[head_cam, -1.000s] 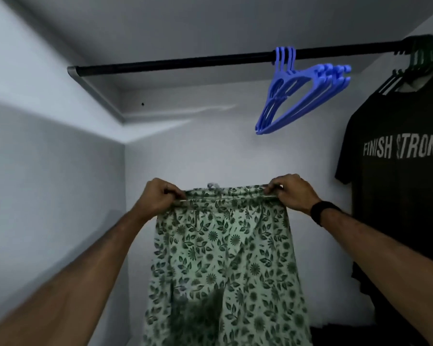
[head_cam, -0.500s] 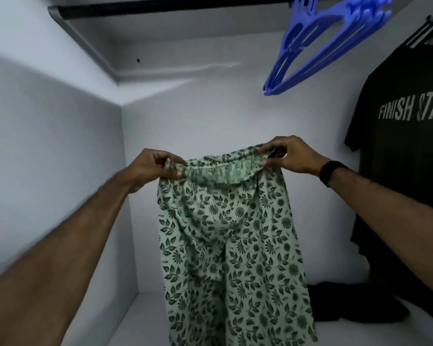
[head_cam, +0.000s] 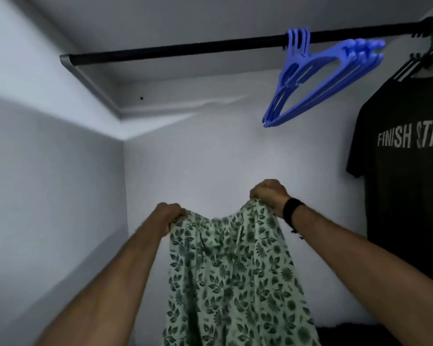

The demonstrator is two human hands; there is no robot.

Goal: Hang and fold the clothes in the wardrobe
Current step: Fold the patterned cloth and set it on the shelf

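I hold up a pale green garment with a dark leaf print [head_cam: 230, 278] inside the wardrobe. My left hand [head_cam: 166, 216] grips the left end of its waistband. My right hand [head_cam: 269, 194], with a black band on the wrist, grips the right end, a little higher. The waistband sags between the two hands and the cloth hangs down out of view. Above, several blue plastic hangers [head_cam: 317, 78] hang tilted on the black rail [head_cam: 185, 49].
A black T-shirt with the words FINISH STRO... [head_cam: 407, 156] hangs on a dark hanger at the right end of the rail. A dark garment [head_cam: 335, 330] lies on the wardrobe floor at the lower right. White walls close the left side and back.
The hands have come closer together, so the waistband now sags instead of stretching taut. The view dipped down and came back up to the rail.
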